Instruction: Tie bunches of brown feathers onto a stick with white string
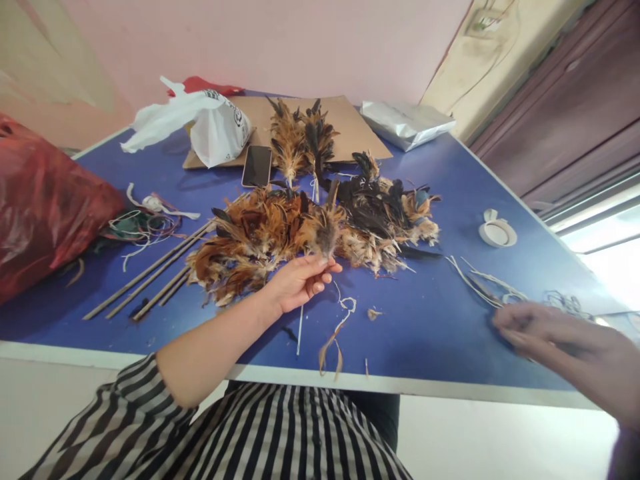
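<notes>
On my feed, a small tuft of grey-and-brown feathers (326, 230) rises from the fingertips of the left hand (303, 283), its base caught between thumb and forefinger and its tips pointing away from the wearer's body. I can make out no gap there: the two fingertips close right down on the quill end, while the other fingers curl loosely below. The tuft overlaps the wide heap of orange-brown and black feathers (260, 223) beyond it; I can't tell from this angle whether the two touch.

Over at the far right of my view, the right hand (575, 331) is blurred, its fingers bent and pointing inward across the blue tabletop (415, 333). Its fingertips are right by the ends of some thin pale cords (485, 297), but I can't tell how far apart the fingers are or whether they have hold of any strand. A white ring-shaped roll (511, 233) lies near, farther back on the table.

Behind the heap I see two tied bundles of brown and black feathers (289, 140), their upper parts on a flat sheet of brown cardboard (353, 133), with a dark-screened phone (257, 167) just beside them. Slim wooden sticks (149, 271) slant out left of the heap.
</notes>
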Motion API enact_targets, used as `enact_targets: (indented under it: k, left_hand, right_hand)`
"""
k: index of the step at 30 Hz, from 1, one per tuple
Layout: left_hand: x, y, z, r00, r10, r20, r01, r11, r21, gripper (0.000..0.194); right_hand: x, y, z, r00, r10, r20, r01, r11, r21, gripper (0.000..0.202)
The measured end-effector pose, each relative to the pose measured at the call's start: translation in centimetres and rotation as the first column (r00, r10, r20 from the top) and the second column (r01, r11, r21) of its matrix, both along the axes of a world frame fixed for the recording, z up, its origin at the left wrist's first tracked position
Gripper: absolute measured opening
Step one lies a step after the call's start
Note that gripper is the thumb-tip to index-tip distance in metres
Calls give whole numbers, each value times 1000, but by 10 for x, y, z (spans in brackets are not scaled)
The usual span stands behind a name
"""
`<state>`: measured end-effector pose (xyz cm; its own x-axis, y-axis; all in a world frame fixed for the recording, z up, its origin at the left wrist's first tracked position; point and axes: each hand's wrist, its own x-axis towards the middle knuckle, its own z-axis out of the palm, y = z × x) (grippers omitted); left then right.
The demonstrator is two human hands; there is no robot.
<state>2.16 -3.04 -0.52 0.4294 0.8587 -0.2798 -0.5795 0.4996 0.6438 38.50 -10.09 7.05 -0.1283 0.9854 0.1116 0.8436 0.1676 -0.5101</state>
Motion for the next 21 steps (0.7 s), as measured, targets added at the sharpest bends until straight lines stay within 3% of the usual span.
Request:
enact_targets:
  k: [2,4,6,9,15,21]
  left_hand:
    - [3,-3,-1,999,-30,-27,31,999,24,9]
    - [5,-6,-1,998,-39,-55,42,998,47,10]
    - [5,-7,0,996,-45,-79,51,996,75,12]
    - [4,-8,0,991,-55,-122,70,990,121,14]
    - [7,-10,-2,970,-127,-208,153,981,118,15]
    - [11,-14,-2,968,-172,-185,192,977,94,16]
  right_hand:
    - [-26,4,-5,996,88,-4,-88,996,-28,18]
    - [-61,13,-12,983,179,-49,-181,983,-35,22]
    - [-94,24,-23,966,245,-86,-253,962,-104,13]
    - [-129,38,-41,959,261,-113,-276,950,-145,13]
    - [-151,52,-65,965,230,-125,-253,942,-220,12]
    - [-161,53,-65,948,207,-240,-272,920,-281,12]
